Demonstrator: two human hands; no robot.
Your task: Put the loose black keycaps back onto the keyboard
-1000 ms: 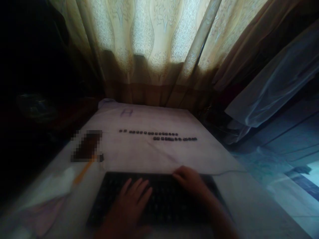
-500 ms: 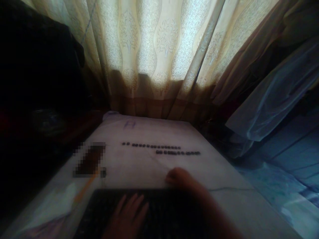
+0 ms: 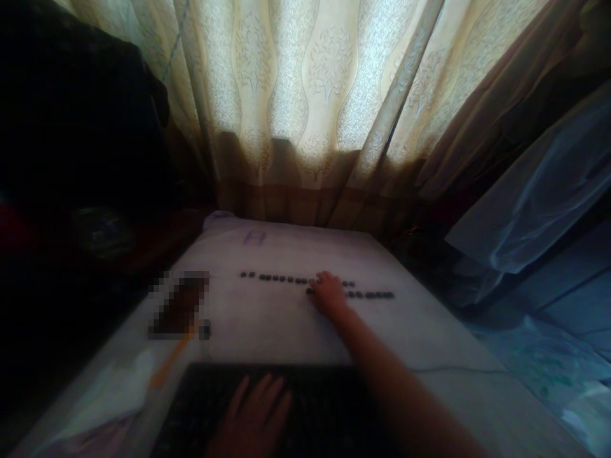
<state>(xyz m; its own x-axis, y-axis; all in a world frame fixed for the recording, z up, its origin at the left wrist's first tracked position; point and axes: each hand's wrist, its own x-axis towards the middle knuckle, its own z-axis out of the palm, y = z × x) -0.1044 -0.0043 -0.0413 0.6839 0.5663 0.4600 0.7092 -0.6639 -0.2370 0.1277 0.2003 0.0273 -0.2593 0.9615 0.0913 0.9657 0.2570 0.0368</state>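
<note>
Moved since the earlier frame: right hand (image 3: 329, 294), from just past the far edge of the black keyboard (image 3: 329, 407) out to two rows of small dark keycaps. Unmoved: left hand (image 3: 256, 410), palm down on the left part of the keyboard, fingers spread, open and holding nothing visible. Right hand: palm down, fingers forward over the back row (image 3: 289, 280) and covering part of the front row (image 3: 379, 295); contact or grip on a keycap, impossible to tell. Keyboard: under left hand, right forearm crossing above; near edge outside the view; long axis left to right across the white-covered counter (image 3: 267, 327), far edge toward the keycaps. Keycap rows: beyond the keyboard and well apart from left hand; long axes also left to right, dipping slightly rightward; front row set farther right. Also listed: orange strip (image 3: 170, 357), slanting, left of the keyboard; thin cable (image 3: 461, 370), right of the forearm; patterned curtain (image 3: 329, 70), behind the counter.
</note>
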